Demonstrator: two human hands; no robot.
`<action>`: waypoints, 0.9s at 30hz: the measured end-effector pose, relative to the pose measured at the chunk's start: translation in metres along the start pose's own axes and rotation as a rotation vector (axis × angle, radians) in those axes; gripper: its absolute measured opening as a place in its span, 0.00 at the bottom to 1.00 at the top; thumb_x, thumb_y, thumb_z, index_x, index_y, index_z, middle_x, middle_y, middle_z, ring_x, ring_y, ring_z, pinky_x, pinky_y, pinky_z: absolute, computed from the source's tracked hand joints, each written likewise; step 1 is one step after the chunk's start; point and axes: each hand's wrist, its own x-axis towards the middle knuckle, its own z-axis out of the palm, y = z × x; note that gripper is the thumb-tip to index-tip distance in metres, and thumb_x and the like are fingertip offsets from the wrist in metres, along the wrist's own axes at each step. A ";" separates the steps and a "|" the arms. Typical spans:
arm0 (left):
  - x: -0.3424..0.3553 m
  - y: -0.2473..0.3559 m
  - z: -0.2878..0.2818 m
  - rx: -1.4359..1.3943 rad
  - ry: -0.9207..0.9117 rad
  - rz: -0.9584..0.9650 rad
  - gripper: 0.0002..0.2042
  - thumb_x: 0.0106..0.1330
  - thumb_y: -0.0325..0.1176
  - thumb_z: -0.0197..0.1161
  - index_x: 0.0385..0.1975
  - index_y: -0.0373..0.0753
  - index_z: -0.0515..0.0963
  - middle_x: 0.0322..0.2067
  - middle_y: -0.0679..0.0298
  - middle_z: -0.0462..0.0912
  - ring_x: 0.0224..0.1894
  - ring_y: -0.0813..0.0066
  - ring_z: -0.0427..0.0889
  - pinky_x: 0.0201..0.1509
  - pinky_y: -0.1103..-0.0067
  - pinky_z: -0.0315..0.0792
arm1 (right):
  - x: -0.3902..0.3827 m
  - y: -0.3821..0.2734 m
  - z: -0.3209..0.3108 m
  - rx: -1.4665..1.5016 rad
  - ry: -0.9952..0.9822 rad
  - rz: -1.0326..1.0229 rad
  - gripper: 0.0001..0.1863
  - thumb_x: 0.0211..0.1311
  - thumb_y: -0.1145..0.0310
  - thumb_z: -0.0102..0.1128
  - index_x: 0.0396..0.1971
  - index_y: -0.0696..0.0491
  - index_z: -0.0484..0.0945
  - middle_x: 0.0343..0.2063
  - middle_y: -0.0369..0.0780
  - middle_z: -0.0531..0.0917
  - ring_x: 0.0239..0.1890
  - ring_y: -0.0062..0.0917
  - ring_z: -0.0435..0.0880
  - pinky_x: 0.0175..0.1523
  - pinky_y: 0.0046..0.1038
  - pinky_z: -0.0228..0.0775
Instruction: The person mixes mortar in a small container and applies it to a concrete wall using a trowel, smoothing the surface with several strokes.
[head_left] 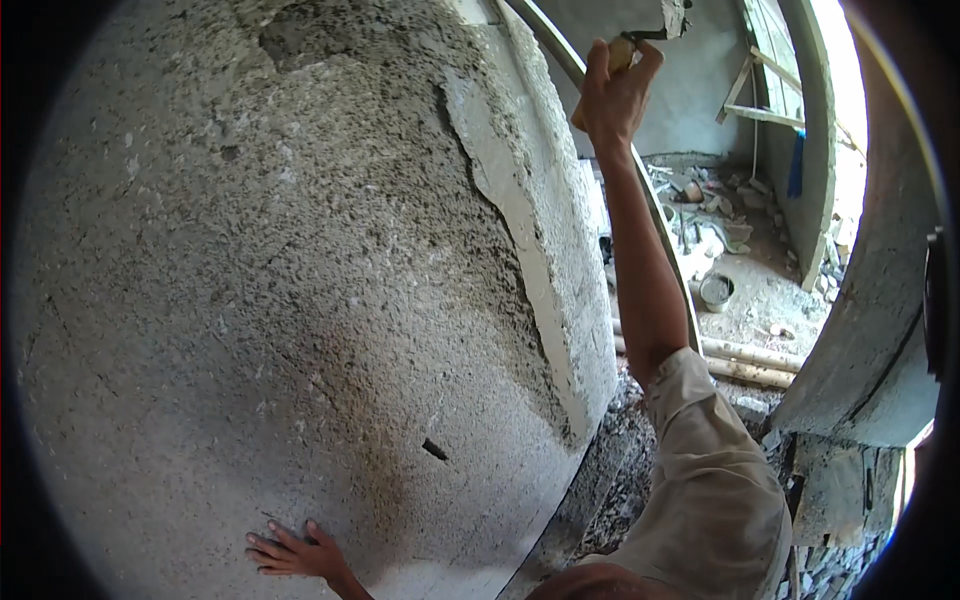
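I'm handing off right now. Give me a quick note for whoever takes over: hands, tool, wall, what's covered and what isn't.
Left hand: empty, palm flat on the rough plaster wall, low down.
Right hand: raised overhead, gripping the wooden handle of a trowel near the wall's top corner; blade mostly out of frame.
Done: a smoother, lighter strip of plaster runs down along the wall's right edge.
Left: the broad face is coarse and pitted, with one small dark hole low down.
Floor beyond: a bucket and rubble.
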 end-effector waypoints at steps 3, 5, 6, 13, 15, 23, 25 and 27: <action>0.012 -0.001 -0.001 -0.033 0.017 -0.009 0.31 0.73 0.61 0.39 0.69 0.49 0.62 0.72 0.51 0.52 0.74 0.41 0.45 0.68 0.40 0.36 | -0.017 -0.012 0.054 -0.173 -0.005 0.117 0.20 0.67 0.54 0.50 0.48 0.51 0.58 0.28 0.54 0.82 0.28 0.54 0.82 0.35 0.54 0.71; 0.003 0.006 -0.001 -0.088 0.019 -0.018 0.32 0.72 0.62 0.39 0.69 0.49 0.62 0.72 0.51 0.52 0.74 0.42 0.45 0.69 0.40 0.37 | -0.049 -0.009 0.105 -0.090 -0.343 0.249 0.16 0.70 0.56 0.45 0.43 0.55 0.64 0.26 0.51 0.83 0.26 0.48 0.83 0.32 0.49 0.73; 0.006 -0.002 -0.002 -0.069 0.027 -0.016 0.32 0.72 0.62 0.40 0.69 0.49 0.62 0.72 0.51 0.53 0.74 0.42 0.46 0.68 0.40 0.37 | -0.079 -0.057 0.107 -0.026 -0.515 0.205 0.19 0.70 0.58 0.44 0.49 0.58 0.61 0.26 0.51 0.83 0.26 0.47 0.83 0.33 0.48 0.74; -0.003 -0.005 0.002 -0.121 -0.025 0.036 0.33 0.71 0.63 0.40 0.68 0.47 0.63 0.72 0.50 0.52 0.74 0.41 0.46 0.69 0.41 0.39 | -0.184 -0.250 0.024 0.763 -0.788 -0.020 0.17 0.71 0.65 0.45 0.51 0.58 0.56 0.19 0.43 0.77 0.17 0.32 0.76 0.18 0.37 0.68; -0.028 -0.008 -0.017 -0.154 -0.130 -0.017 0.32 0.72 0.61 0.41 0.68 0.45 0.63 0.71 0.49 0.53 0.73 0.43 0.48 0.69 0.42 0.41 | -0.172 -0.210 0.037 0.546 -0.756 -0.078 0.14 0.72 0.64 0.47 0.47 0.58 0.62 0.22 0.41 0.78 0.18 0.28 0.77 0.20 0.34 0.69; -0.241 0.059 -0.190 -0.606 -1.425 -0.437 0.32 0.69 0.61 0.49 0.69 0.52 0.62 0.70 0.57 0.58 0.70 0.52 0.59 0.66 0.43 0.53 | -0.053 -0.015 0.010 0.267 -0.881 0.500 0.25 0.74 0.48 0.43 0.49 0.58 0.65 0.27 0.41 0.76 0.21 0.21 0.78 0.24 0.27 0.76; -0.282 0.086 -0.213 -0.720 -1.494 -0.451 0.32 0.69 0.61 0.49 0.69 0.52 0.61 0.70 0.56 0.58 0.70 0.52 0.59 0.66 0.43 0.53 | -0.027 0.008 0.022 0.495 -0.945 0.600 0.26 0.75 0.48 0.42 0.51 0.59 0.66 0.30 0.42 0.76 0.21 0.20 0.77 0.24 0.27 0.76; -0.303 0.105 -0.221 -0.771 -1.508 -0.456 0.32 0.69 0.60 0.50 0.69 0.51 0.61 0.70 0.55 0.58 0.70 0.51 0.59 0.67 0.44 0.53 | -0.010 0.036 0.051 0.666 -0.999 0.692 0.24 0.77 0.52 0.35 0.51 0.60 0.65 0.29 0.42 0.77 0.21 0.20 0.77 0.24 0.26 0.77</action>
